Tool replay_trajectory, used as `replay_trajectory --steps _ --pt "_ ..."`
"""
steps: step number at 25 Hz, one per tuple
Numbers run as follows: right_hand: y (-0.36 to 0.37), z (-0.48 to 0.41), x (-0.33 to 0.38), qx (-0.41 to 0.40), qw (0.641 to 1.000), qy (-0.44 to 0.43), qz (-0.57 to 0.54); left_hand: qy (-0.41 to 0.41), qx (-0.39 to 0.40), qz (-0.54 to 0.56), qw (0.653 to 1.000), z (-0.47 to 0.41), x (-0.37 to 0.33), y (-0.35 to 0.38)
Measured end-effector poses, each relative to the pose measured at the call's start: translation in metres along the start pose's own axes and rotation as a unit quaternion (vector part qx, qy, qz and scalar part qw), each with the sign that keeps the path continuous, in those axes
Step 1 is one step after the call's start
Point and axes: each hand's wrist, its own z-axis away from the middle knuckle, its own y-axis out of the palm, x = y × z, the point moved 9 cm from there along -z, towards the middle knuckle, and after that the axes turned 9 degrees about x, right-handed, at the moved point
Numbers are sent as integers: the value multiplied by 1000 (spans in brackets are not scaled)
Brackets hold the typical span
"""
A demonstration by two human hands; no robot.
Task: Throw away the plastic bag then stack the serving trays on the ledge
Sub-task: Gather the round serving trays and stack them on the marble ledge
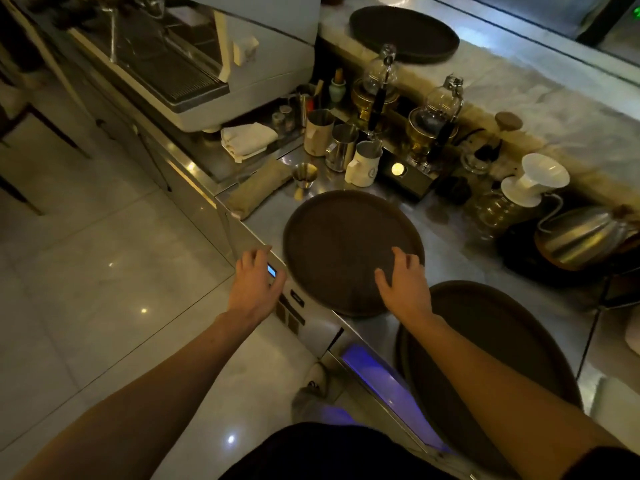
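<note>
1. On the steel counter, seen from the head camera, a round dark tray lies flat near the front edge, its near rim slightly past that edge.
2. The right hand rests on the near right part of this tray, fingers spread, palm down, not closed around anything.
3. The left hand hangs open just left of the tray, over the counter's front edge, fingers spread; I cannot tell whether it touches the rim.
4. A second tray lies on the counter to the right, partly under the right forearm.
5. A third tray sits on the raised marble ledge at the back.
6. Metal jugs and a kettle stand between the counter trays and the ledge.
</note>
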Motion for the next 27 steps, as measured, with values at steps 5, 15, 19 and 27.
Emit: replay_trajectory --steps 5,15,19,27 --pt "-8 -52 -50 1 997 74 -27 -19 52 -27 998 -68 -16 19" --pt "12 -76 -117 67 975 199 -74 -75 152 -44 984 -153 -15 58" --pt "26 -72 -108 98 967 198 -126 -78 195 -15 978 -166 -7 69" --pt "22 -69 -106 57 949 269 -158 -98 218 -20 971 -176 3 68"
